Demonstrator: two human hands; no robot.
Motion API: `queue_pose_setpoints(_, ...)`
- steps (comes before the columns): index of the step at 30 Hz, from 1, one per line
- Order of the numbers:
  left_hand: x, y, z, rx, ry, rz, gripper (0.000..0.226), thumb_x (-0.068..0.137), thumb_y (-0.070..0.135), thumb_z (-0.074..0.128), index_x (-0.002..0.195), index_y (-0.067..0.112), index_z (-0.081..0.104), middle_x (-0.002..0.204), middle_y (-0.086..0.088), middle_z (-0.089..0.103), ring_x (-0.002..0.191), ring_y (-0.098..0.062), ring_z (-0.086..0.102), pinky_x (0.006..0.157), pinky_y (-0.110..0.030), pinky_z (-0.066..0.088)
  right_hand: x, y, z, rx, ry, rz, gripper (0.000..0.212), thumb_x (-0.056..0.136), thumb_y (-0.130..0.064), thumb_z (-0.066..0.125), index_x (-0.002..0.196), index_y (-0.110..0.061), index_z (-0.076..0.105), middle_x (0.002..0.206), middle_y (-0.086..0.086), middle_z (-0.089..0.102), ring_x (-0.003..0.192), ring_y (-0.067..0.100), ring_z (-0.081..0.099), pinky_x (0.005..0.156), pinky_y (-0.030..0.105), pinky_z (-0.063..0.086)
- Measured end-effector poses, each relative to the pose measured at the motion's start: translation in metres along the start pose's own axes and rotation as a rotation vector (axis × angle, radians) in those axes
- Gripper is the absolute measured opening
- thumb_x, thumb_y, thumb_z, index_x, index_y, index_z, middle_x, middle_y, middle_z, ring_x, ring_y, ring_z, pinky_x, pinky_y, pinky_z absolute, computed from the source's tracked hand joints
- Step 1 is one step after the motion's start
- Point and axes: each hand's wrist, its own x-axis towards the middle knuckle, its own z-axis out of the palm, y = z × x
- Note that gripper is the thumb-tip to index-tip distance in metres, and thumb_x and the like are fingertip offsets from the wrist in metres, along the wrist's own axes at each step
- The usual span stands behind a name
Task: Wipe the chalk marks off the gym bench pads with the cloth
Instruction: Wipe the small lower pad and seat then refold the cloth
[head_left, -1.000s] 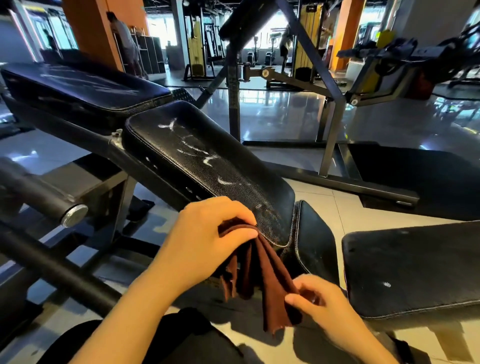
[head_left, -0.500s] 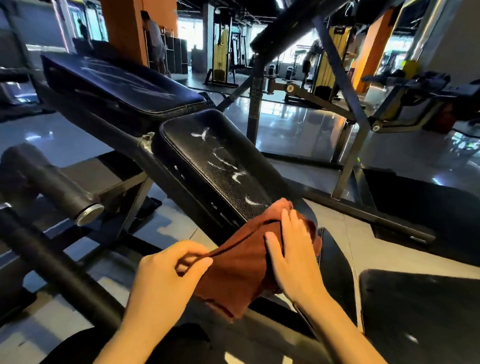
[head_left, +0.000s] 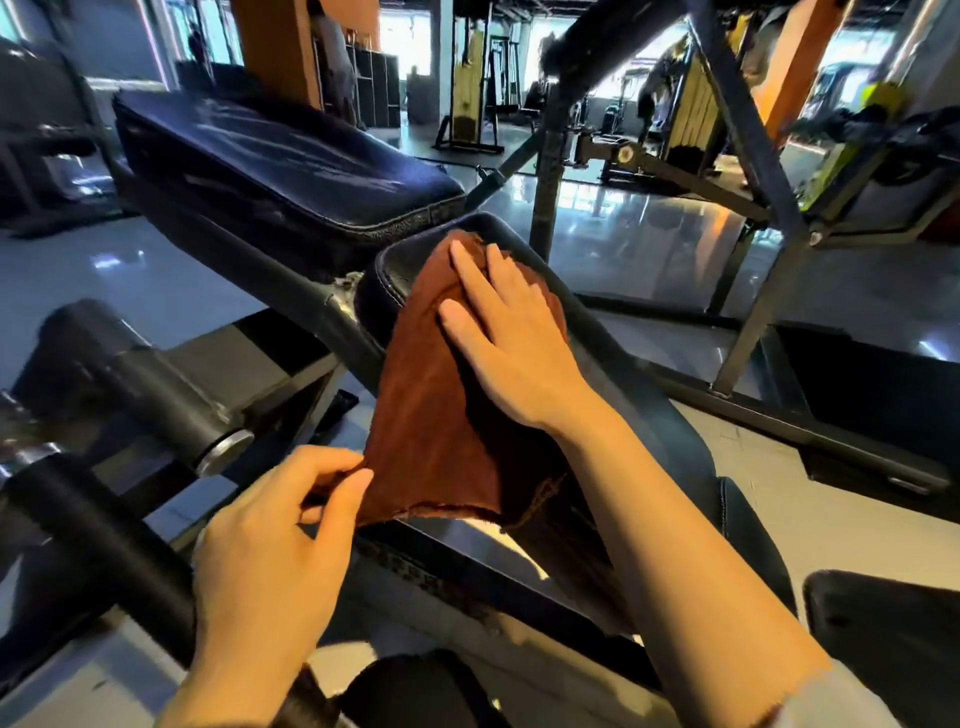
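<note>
Pushed up the bench pad (head_left: 613, 332), the cloth (head_left: 426, 395) is pressed flat-fingered by the right hand (head_left: 511, 338), lengthwise toward the pinching left hand (head_left: 275, 540).

Commercial gym. Black padded bench pad (head_left: 280, 156) on steel frame (head_left: 291, 291) at near left; foam roller bar (head_left: 140, 374) beside it. Glossy tiled floor (head_left: 649, 244). Far: weight machines (head_left: 470, 98), orange pillars (head_left: 278, 47), lockers (head_left: 376, 88), bright windows.

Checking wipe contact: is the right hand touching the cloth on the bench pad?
Touching. The head view shows the right hand flat on the brown cloth, fingers spread, pressing it onto the bench pad.
</note>
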Motion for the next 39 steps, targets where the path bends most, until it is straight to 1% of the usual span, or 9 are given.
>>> queue_pose_setpoints(6, -0.012, -0.010, 0.009, 0.161, -0.201, 0.087, 0.026, 0.082, 0.039, 0.074, 0.080, 0.054, 0.052, 0.073, 0.027, 0.058, 0.067, 0.002, 0.059, 0.054, -0.023, 0.047, -0.078, 0.035, 0.004, 0.057, 0.061, 0.102, 0.078, 0.090, -0.066, 0.022, 0.156, -0.030, 0.000, 0.162, -0.016, 0.000, 0.146, -0.004, -0.004, 0.116, 0.018, -0.008)
queue_pose_setpoints(8, -0.016, -0.008, 0.014, 0.170, -0.319, 0.119, 0.012, 0.081, 0.059, 0.054, 0.091, 0.062, 0.049, 0.083, 0.032, 0.058, 0.078, 0.001, 0.059, 0.062, -0.025, 0.051, -0.116, 0.055, 0.005, 0.085, 0.088, 0.272, 0.085, 0.084, -0.075, 0.018, 0.156, -0.032, 0.002, 0.162, -0.018, 0.001, 0.145, -0.005, -0.002, 0.120, 0.023, -0.001)
queue_pose_setpoints(12, -0.011, -0.009, 0.017, 0.149, -0.275, 0.211, 0.032, 0.082, 0.062, 0.042, 0.107, 0.047, 0.056, 0.102, 0.031, 0.058, 0.100, 0.004, 0.051, 0.076, -0.025, 0.048, -0.142, 0.073, 0.001, 0.089, 0.071, 0.438, 0.087, 0.082, -0.077, 0.017, 0.156, -0.033, 0.004, 0.163, -0.015, 0.004, 0.148, 0.003, 0.001, 0.123, 0.039, 0.007)
queue_pose_setpoints(17, 0.043, -0.003, 0.004, 0.058, -0.095, 0.356, 0.051, 0.090, 0.046, 0.045, 0.134, 0.022, 0.051, 0.126, 0.017, 0.046, 0.117, 0.013, 0.035, 0.099, -0.016, 0.033, -0.092, 0.046, 0.003, -0.056, 0.078, 0.331, 0.084, 0.083, -0.068, 0.007, 0.155, -0.026, 0.002, 0.164, -0.004, 0.004, 0.149, 0.009, 0.000, 0.122, 0.041, 0.005)
queue_pose_setpoints(20, 0.084, -0.003, 0.010, -0.031, -0.135, 0.317, 0.058, 0.094, 0.042, 0.042, 0.148, 0.027, 0.028, 0.145, 0.019, 0.028, 0.126, 0.029, 0.013, 0.102, 0.003, 0.011, -0.034, 0.024, 0.001, -0.054, 0.034, 0.217, 0.066, 0.098, -0.056, 0.019, 0.156, -0.027, 0.003, 0.164, -0.003, 0.005, 0.149, 0.010, 0.001, 0.122, 0.041, 0.003)
queue_pose_setpoints(25, 0.100, -0.017, 0.025, -0.117, -0.176, 0.225, 0.053, 0.093, 0.040, 0.035, 0.142, 0.048, 0.016, 0.147, 0.032, 0.017, 0.132, 0.025, 0.009, 0.105, 0.003, 0.008, 0.035, -0.005, -0.004, -0.002, -0.027, -0.034, 0.063, 0.098, -0.055, 0.025, 0.155, -0.031, 0.011, 0.163, -0.004, 0.010, 0.149, 0.010, 0.004, 0.122, 0.042, 0.006)
queue_pose_setpoints(32, 0.100, -0.014, 0.024, -0.291, -0.187, 0.193, 0.052, 0.091, 0.026, 0.035, 0.138, 0.046, 0.026, 0.135, 0.054, 0.023, 0.134, 0.022, 0.015, 0.103, 0.004, 0.011, -0.068, 0.030, -0.018, 0.022, -0.099, -0.013, 0.057, 0.087, -0.069, 0.020, 0.140, -0.067, -0.001, 0.142, -0.053, -0.012, 0.139, -0.018, -0.009, 0.110, 0.005, -0.009)
queue_pose_setpoints(35, 0.099, -0.013, 0.023, -0.321, -0.218, 0.202, 0.054, 0.090, 0.024, 0.034, 0.138, 0.045, 0.025, 0.132, 0.058, 0.019, 0.132, 0.025, 0.012, 0.102, 0.005, 0.008, -0.089, 0.044, -0.019, 0.033, -0.069, 0.126, 0.063, 0.077, -0.086, 0.013, 0.135, -0.070, -0.007, 0.144, -0.051, -0.010, 0.140, -0.017, -0.006, 0.113, 0.010, 0.000)
queue_pose_setpoints(39, 0.098, -0.013, 0.023, -0.319, -0.234, 0.215, 0.054, 0.090, 0.025, 0.032, 0.138, 0.046, 0.021, 0.138, 0.052, 0.015, 0.133, 0.025, 0.008, 0.102, 0.005, 0.006, -0.079, 0.025, -0.008, -0.055, 0.136, 0.215, 0.057, 0.089, -0.069, 0.022, 0.143, -0.053, 0.032, 0.145, -0.027, 0.018, 0.137, 0.000, 0.027, 0.109, 0.025, 0.031)
